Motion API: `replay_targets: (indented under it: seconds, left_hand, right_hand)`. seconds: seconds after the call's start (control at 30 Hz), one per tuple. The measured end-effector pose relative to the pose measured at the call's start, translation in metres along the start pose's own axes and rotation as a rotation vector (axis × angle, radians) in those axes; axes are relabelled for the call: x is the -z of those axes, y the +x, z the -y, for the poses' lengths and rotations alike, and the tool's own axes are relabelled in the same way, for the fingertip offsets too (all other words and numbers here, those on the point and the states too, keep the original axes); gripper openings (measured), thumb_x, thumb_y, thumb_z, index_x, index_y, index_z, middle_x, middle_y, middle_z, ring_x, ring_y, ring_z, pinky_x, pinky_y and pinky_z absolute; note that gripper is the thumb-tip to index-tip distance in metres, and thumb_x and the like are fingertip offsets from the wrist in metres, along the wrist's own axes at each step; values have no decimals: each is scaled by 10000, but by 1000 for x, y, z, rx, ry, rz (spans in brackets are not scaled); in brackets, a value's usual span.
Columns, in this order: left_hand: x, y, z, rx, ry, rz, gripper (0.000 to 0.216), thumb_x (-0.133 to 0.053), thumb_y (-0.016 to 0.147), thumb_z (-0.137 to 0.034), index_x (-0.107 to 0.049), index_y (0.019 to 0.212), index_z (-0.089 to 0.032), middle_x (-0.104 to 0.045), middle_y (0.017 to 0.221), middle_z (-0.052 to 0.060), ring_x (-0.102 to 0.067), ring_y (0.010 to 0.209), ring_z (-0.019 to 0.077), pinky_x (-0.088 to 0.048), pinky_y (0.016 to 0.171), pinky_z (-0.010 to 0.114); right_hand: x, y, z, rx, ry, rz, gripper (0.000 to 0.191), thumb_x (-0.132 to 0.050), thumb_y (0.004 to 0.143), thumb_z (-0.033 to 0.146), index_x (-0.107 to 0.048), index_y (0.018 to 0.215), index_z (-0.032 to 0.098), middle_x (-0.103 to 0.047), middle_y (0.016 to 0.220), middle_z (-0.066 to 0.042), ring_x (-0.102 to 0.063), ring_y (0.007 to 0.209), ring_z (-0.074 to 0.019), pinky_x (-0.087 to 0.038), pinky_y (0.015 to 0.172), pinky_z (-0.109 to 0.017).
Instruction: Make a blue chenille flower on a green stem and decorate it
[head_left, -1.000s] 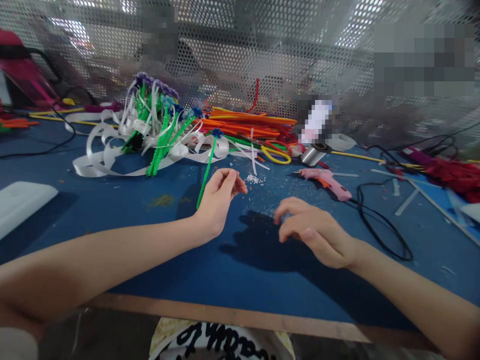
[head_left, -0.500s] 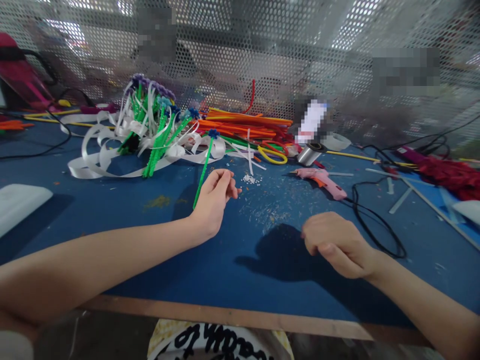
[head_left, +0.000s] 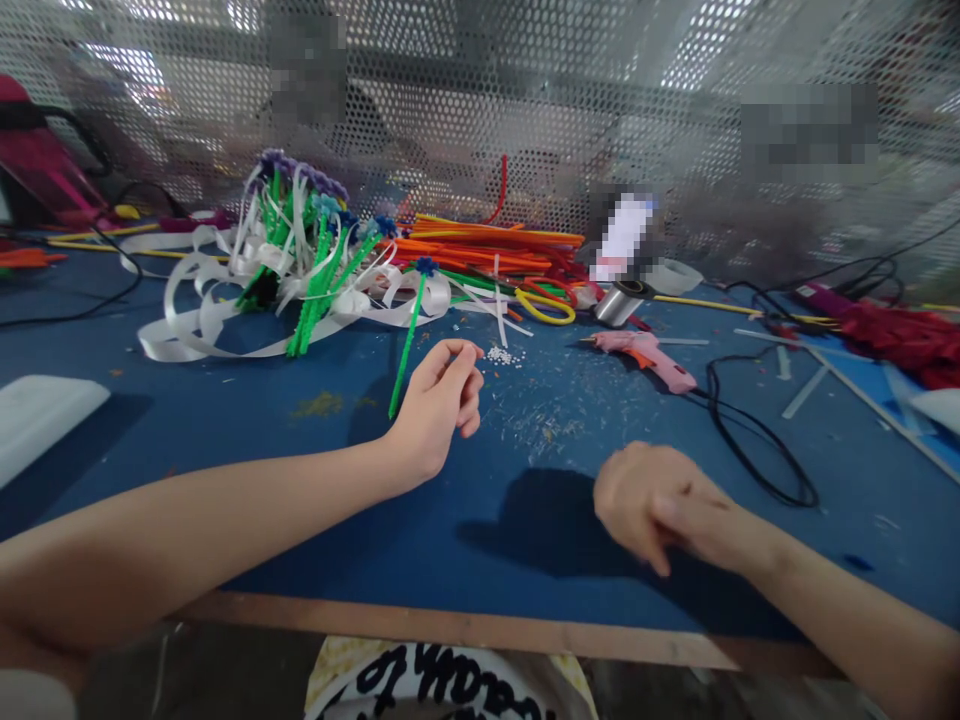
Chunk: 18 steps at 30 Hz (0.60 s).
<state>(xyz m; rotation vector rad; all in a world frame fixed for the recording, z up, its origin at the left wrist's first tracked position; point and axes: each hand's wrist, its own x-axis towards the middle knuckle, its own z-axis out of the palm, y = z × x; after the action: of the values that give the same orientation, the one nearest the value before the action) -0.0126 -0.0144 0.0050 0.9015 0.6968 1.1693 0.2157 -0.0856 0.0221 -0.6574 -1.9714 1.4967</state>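
My left hand [head_left: 442,405] is over the middle of the table, with thumb and forefinger pinched together and the other fingers curled. Whatever the pinch may hold is too small or hidden to make out. Just beyond its fingertips lies a scatter of small white beads [head_left: 504,356]. A green pipe-cleaner stem with a blue flower head [head_left: 426,266] lies behind the hand and seems apart from it. My right hand [head_left: 649,500] hovers over the table at the right, back up and blurred. Its fingers bend down, mostly hidden, so I cannot see anything in them.
A pink glue gun [head_left: 646,358] with a black cord lies beyond my right hand. At the back are a bunch of pipe-cleaner flowers [head_left: 319,280] with white ribbon [head_left: 176,300], orange pipe cleaners [head_left: 487,245] and a silver ribbon roll [head_left: 621,305]. A perforated metal screen [head_left: 465,110] stands behind.
My left hand has shifted slightly right and its lower fingers show more. My right hand has turned and come a little nearer, a finger now pointing down. A dark blue bit shows beside my right forearm.
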Motion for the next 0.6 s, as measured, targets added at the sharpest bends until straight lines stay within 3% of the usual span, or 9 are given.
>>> replay_targets:
  seconds: [0.03, 0.1, 0.17, 0.23, 0.3, 0.37, 0.4, 0.53, 0.6]
  left_hand:
    - [0, 0, -1, 13, -4, -7, 122, -537, 1000, -307, -521, 919, -218, -422, 603, -91, -271, 369, 17, -229, 366, 164]
    - [1, 2, -2, 31, -25, -30, 120, -523, 1005, -290, -519, 913, -213, -413, 587, -93, -245, 358, 10, -172, 360, 160]
    - [1, 3, -3, 45, -47, -58, 113, -517, 1006, -265, -517, 910, -206, -410, 579, -94, -241, 357, 9, -154, 363, 161]
    - [0, 4, -4, 59, -59, -82, 111, -509, 1007, -242, -519, 906, -199, -407, 572, -94, -236, 356, 8, -148, 363, 164]
    - [0, 5, -5, 69, -63, -100, 119, -495, 1011, -224, -521, 900, -193, -404, 563, -95, -228, 352, 8, -142, 362, 166]
    - [-1, 5, -5, 73, -65, -106, 122, -489, 1012, -215, -524, 898, -190, -400, 558, -95, -227, 350, 8, -139, 362, 168]
    - [-1, 5, -5, 75, -66, -106, 120, -492, 1011, -213, -526, 898, -189, -399, 557, -95, -226, 349, 8, -137, 362, 168]
    - [-1, 4, -5, 82, -63, -105, 121, -503, 1009, -224, -532, 897, -188, -397, 562, -94, -224, 352, 5, -131, 364, 168]
    - [-1, 4, -4, 85, -65, -104, 121, -504, 1009, -221, -534, 897, -187, -396, 562, -94, -225, 351, 4, -128, 363, 167]
  right_hand:
    - [4, -3, -2, 7, 50, -116, 641, -412, 1008, 536, -639, 505, 211, -426, 374, 12, -458, 384, -115, -395, 461, -249]
    - [12, -6, -2, 13, 68, -228, 596, -423, 999, 522, -683, 564, 210, -493, 422, -10, -458, 406, -128, -382, 457, -269]
    - [20, -10, -2, 1, -14, -200, 568, -406, 1003, 530, -766, 710, 203, -675, 593, -79, -635, 599, -195, -496, 596, -328]
    - [28, -15, -3, -36, -109, -97, 591, -384, 1009, 556, -798, 790, 195, -741, 716, -113, -707, 778, -242, -530, 707, -370]
    - [34, -23, -6, -79, -106, -66, 636, -358, 1022, 548, -774, 690, 200, -648, 551, -69, -667, 617, -198, -484, 589, -316]
    - [38, -30, -8, -76, -28, -183, 650, -361, 1024, 525, -705, 569, 215, -437, 386, 6, -455, 382, -131, -348, 443, -273]
    - [38, -33, -8, -70, -8, -231, 639, -368, 1019, 528, -701, 570, 218, -428, 385, 12, -415, 368, -125, -331, 433, -272]
    - [34, -39, -5, -74, -73, -232, 655, -362, 988, 623, -783, 699, 212, -696, 604, -91, -651, 627, -208, -496, 647, -352]
    - [31, -39, -4, -161, -63, -174, 726, -315, 1004, 610, -726, 561, 207, -567, 443, -53, -546, 472, -155, -448, 574, -320]
